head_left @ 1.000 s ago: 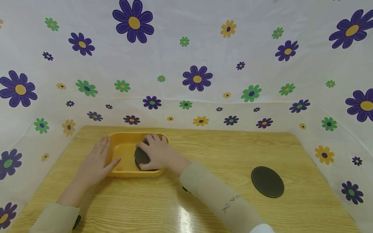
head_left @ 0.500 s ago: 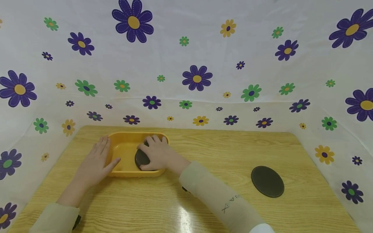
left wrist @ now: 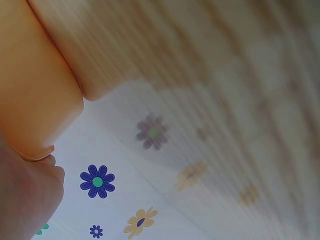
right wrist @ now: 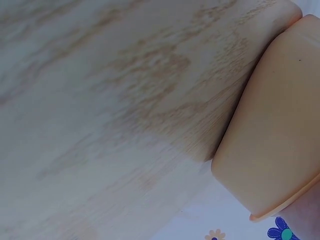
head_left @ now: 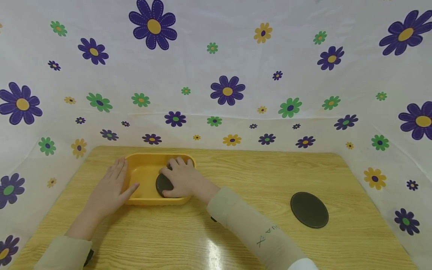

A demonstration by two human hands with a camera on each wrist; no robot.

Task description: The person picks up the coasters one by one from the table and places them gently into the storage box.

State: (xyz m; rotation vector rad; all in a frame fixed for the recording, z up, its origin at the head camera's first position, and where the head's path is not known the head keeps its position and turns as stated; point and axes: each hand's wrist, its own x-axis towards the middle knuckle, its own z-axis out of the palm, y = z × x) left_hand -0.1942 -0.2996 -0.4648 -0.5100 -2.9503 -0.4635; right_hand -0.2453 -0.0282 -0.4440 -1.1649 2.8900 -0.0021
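Note:
A yellow plastic tray (head_left: 145, 201) with raised walls stands at the table's back left. Inside its right half lies a dark round coaster (head_left: 162, 184), partly hidden under my right hand (head_left: 182, 180). The fingers and thumb of that hand are spread and bent around the coaster's edges, gripping it. At the tray's left end, my left hand (head_left: 109, 189) rests with straight fingers along the outside wall and the thumb over the front rim. Both wrist views show mostly the tray's outer wall (left wrist: 40, 85), with only a part of each hand.
A second dark round coaster (head_left: 309, 210) lies flat on the right side of the wooden table (head_left: 249, 176). A white cloth (head_left: 192, 67) printed with flowers hangs behind the table and along both sides.
Both hands, the tray and the coasters stay practically in place. Only a slight shift of the head view shows.

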